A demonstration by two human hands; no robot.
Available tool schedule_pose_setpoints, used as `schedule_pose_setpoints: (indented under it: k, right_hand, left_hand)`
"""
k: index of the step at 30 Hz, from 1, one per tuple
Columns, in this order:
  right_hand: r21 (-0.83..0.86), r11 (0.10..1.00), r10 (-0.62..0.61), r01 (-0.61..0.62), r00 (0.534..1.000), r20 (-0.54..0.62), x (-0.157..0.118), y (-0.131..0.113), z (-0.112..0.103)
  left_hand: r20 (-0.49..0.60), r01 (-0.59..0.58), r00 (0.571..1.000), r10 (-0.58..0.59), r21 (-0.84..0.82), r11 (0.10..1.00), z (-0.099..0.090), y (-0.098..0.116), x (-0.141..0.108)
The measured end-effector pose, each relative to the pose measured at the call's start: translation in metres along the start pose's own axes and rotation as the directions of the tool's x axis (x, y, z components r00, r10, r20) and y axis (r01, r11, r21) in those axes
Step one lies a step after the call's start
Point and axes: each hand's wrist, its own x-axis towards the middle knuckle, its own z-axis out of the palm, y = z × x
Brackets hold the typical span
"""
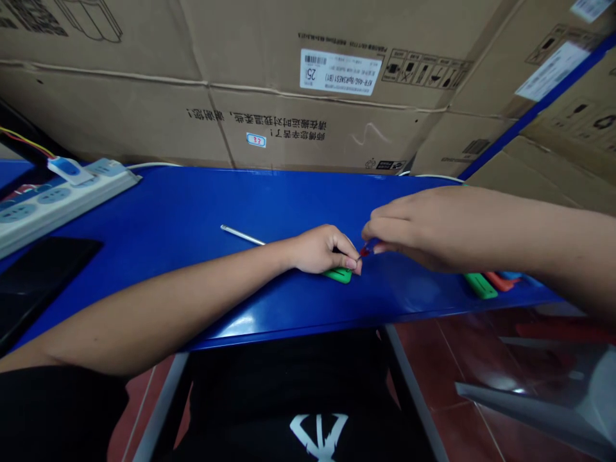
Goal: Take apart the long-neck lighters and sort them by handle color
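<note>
My left hand (320,250) is closed over a green plastic handle (339,275) on the blue table, with thumb and forefinger pinched at its right end. Most of the handle is hidden beneath the hand. My right hand (402,228) comes in from the right, fingers closed around a small screwdriver (367,248) with a red and blue see-through grip. Its thin shaft points down and left to the left fingertips; what its tip touches is too small to tell. Behind my left wrist lies a slim silver strip (242,235), partly covered by the forearm.
Under my right forearm lie another green handle (481,286) and an orange piece (501,281), with blue items beside them. A white power strip (72,208) and a black phone-like slab (45,276) are at left. Large cardboard boxes (269,83) line the table's back.
</note>
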Motion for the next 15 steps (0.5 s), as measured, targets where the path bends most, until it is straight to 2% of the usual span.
schedule_pose_setpoints:
  k: [5,7,11,15]
  right_hand:
    - [-0.158,0.982,0.116,-0.105,0.991,0.062,0.006,-0.005,0.002]
    - [-0.123,0.989,0.087,-0.079,0.994,0.059,0.005,-0.006,-0.003]
    - [0.006,0.999,-0.050,0.050,0.998,0.046,0.001,-0.002,-0.008]
    - [-0.110,0.992,0.060,-0.057,0.998,0.024,0.004,-0.002,0.004]
  left_hand:
    - [0.026,-0.023,0.999,0.022,0.043,0.999,0.001,-0.001,-0.001]
    - [0.024,-0.006,1.000,0.005,0.040,0.999,0.001,-0.001,-0.001]
    - [0.030,0.005,1.000,-0.007,0.044,0.999,0.001,-0.001,-0.001]
    - [0.025,0.001,1.000,-0.003,0.069,0.998,0.001,-0.001,-0.001]
